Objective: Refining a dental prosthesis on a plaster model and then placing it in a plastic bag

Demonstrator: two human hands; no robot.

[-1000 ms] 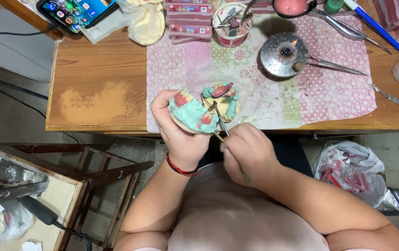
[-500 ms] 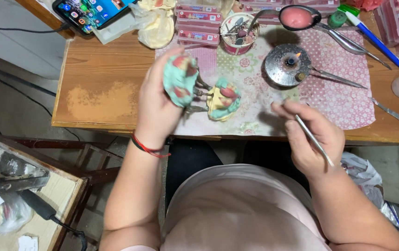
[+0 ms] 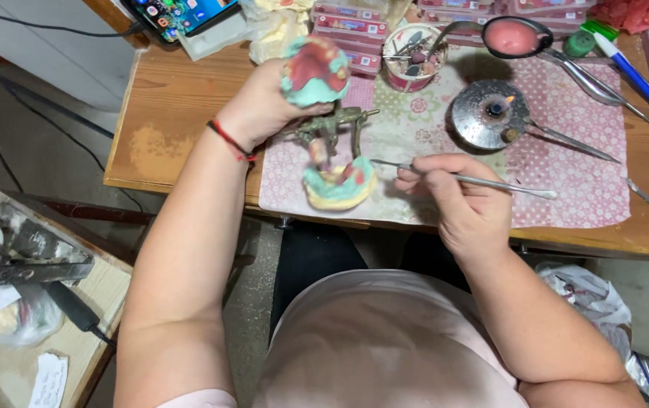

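The thing in hand is a hinged metal dental articulator point(image 3: 332, 128) carrying two plaster casts, swung wide open. The upper cast point(image 3: 313, 72) is a rounded mint-green lump with red and cream patches on its upturned face; it sits at the 12 o'clock end of the frame, clasped in the left hand point(image 3: 264, 106), whose fingers curl shut around its underside. A red cord bracelet point(image 3: 230, 141) circles that wrist. The lower cast point(image 3: 338, 183) lies at 6 o'clock from the hinge, resting on the pink dotted cloth mat point(image 3: 581, 189): a horseshoe of pale yellow plaster edged in mint green, with pink-red wax along its arch. Thin brass-coloured rods join the two halves.

The right hand point(image 3: 460, 204) is closed pen-like around a slim metal wax-carving tool point(image 3: 483, 181), which lies nearly level; its near tip points toward 9 o'clock, just beside the lower cast, whether touching cannot be told.

At 1 o'clock from the right hand a round metal spirit lamp point(image 3: 487, 121) burns with a small flame. Farther toward 12 o'clock stands a small round cup of burs point(image 3: 413, 57). All rests on the wooden surface point(image 3: 166, 113).
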